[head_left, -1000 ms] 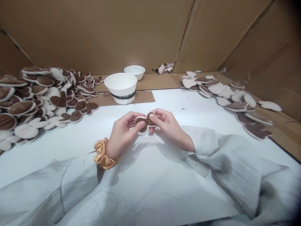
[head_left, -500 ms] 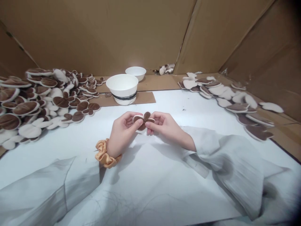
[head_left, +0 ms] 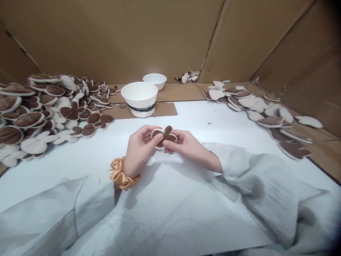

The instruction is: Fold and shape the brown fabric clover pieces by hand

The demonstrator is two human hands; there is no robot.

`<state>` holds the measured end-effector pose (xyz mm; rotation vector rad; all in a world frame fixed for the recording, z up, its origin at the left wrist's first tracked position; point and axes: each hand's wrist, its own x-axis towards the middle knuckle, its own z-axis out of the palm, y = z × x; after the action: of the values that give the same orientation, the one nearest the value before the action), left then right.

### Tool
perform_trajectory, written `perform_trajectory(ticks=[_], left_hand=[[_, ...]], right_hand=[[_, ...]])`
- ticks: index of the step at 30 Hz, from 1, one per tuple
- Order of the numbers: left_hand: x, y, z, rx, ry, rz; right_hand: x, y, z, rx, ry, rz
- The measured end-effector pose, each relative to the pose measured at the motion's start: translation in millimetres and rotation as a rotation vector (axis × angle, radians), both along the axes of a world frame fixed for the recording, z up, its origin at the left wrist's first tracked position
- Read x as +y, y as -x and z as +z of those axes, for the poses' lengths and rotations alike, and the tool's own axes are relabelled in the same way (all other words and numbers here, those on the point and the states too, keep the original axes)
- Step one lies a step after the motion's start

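A small brown petal-shaped fabric piece (head_left: 167, 132) with pale edges is held up between both hands, above the white table surface (head_left: 170, 199). My left hand (head_left: 141, 147) pinches its left side, thumb on the front, and wears an orange scrunchie at the wrist. On the other side my right hand (head_left: 188, 145) grips it, thumb near the lower middle and fingers curled behind. The fingertips behind the piece are partly hidden.
Brown and white fabric pieces (head_left: 29, 121) are heaped at the left. More pieces (head_left: 250, 102) lie along the right. A white bowl wound with dark thread (head_left: 142, 110) stands ahead, with another white bowl (head_left: 159, 83) behind it. Cardboard walls (head_left: 160, 35) rise at the back.
The right thumb has shifted slightly left and down on the piece, and the piece's right petal shows more. The whole view has moved a little.
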<state>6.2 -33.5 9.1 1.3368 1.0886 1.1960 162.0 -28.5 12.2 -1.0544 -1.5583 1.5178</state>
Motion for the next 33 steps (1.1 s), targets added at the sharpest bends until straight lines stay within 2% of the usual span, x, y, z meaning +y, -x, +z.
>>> perform_trajectory(ticks=[11, 18, 23, 26, 33], left_hand=[[-0.5, 0.1, -1.6, -0.058, 0.073, -0.052], [-3.5, -0.4, 4.5, 0.023, -0.008, -0.045], [-2.8, 1.2, 4.7, 0.045, -0.075, -0.019], [-2.1, 2.6, 1.7, 0.024, -0.070, -0.026], [-1.0, 4.5, 1.0, 0.079, -0.094, -0.006]], right_hand=[[-2.9, -0.3, -4.2, 0.008, -0.140, 0.042], [-1.7, -0.9, -3.0, 0.034, -0.080, 0.056], [2.2, -3.0, -5.4, 0.066, -0.041, -0.049], [3.2, -3.3, -5.8, 0.086, -0.018, -0.066], [2.5, -3.5, -6.5, 0.122, -0.075, -0.068]])
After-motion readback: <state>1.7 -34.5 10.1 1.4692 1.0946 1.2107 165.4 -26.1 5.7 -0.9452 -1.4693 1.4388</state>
